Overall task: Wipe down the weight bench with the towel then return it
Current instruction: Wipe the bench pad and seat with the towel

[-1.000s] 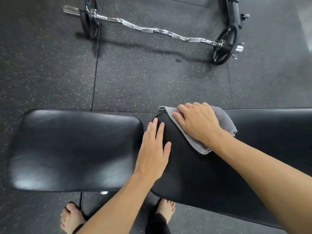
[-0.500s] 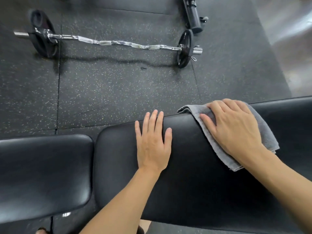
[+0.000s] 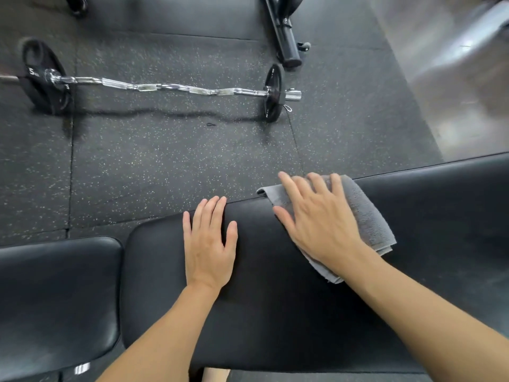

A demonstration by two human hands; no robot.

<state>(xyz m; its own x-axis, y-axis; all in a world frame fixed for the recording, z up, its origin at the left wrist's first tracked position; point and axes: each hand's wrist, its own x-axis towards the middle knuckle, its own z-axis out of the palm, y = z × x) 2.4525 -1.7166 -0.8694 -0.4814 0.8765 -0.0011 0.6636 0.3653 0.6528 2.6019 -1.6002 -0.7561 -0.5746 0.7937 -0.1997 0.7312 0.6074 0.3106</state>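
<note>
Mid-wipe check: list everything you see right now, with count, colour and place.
towel: one, grey, folded, flat on the long pad near its far edge, under the right hand
long bench pad: one, black, centre to right
seat pad: one, black, lower left, beside the long pad
curl bar: one, chrome, on the floor beyond the bench
weight plates: two, black, one at each bar end
equipment leg: one, black, top centre
floor mats: black, speckled
left hand: flat on the long pad, empty
right hand: spread, pressing the towel
</note>
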